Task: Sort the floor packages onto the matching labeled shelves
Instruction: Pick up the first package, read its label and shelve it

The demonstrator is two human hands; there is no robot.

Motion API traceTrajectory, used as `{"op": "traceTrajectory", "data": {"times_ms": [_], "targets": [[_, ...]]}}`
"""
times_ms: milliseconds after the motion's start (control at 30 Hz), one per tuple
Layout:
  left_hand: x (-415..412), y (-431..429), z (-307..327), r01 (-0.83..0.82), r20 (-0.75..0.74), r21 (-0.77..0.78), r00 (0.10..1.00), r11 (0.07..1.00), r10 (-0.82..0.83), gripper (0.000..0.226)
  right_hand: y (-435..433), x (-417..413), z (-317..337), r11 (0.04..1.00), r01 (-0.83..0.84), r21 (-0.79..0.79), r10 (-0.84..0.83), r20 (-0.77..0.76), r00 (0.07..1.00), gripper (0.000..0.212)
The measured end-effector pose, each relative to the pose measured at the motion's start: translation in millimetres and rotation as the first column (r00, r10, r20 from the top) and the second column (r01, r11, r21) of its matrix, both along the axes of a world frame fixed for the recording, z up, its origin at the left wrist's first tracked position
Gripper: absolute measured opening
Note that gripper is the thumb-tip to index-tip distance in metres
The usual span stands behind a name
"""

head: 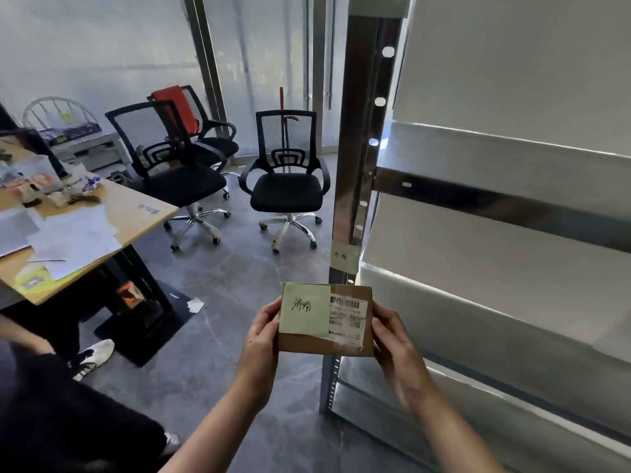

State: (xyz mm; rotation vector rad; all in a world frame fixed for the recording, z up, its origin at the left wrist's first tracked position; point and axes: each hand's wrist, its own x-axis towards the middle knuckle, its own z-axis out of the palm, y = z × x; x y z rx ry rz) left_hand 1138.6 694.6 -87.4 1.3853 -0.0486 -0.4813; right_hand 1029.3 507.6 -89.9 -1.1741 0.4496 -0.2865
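Both hands, left hand [261, 339] and right hand [397, 349], pinch the package [324, 346] between them.

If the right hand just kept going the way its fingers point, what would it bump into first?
The right hand already grips the box, its fingers pointing up and forward. Pushed straight on with the box, it would probably meet the shelf post and its label first, though depth is hard to judge.

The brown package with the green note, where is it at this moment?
In the head view, the package is low and centre, held between the left hand and right hand, just before the shelf post.
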Motion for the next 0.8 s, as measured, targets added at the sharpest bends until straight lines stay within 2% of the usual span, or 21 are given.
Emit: {"op": "traceTrajectory", "data": {"times_ms": [167, 300, 533, 800], "targets": [[11.8, -6.7, -10.8, 0.065, -0.013, 0.005, 0.998, 0.998, -0.065, 0.034, 1.7, -2.7, -9.5, 0.996, 0.079, 0.047, -0.076, -0.048, 0.996, 0.034], [19.5, -16.4, -13.7, 0.183, 0.024, 0.029, 0.983, 0.983, -0.183, 0.053, 0.2, -2.6, -7.6, 0.983, 0.175, 0.050, -0.171, -0.066, 0.983, 0.031], [39.1, -23.7, -21.9, 0.402, 0.026, -0.012, 0.915, 0.915, -0.402, 0.061, 0.4, -5.9, -0.6, 0.953, 0.298, 0.054, -0.293, -0.079, 0.953, 0.032], [42.9, -38.8, -30.9, 0.492, -0.010, -0.019, 0.871, 0.871, -0.492, 0.048, 3.8, -22.3, -9.3, 0.913, 0.408, 0.031, -0.400, -0.136, 0.906, 0.032]]}}
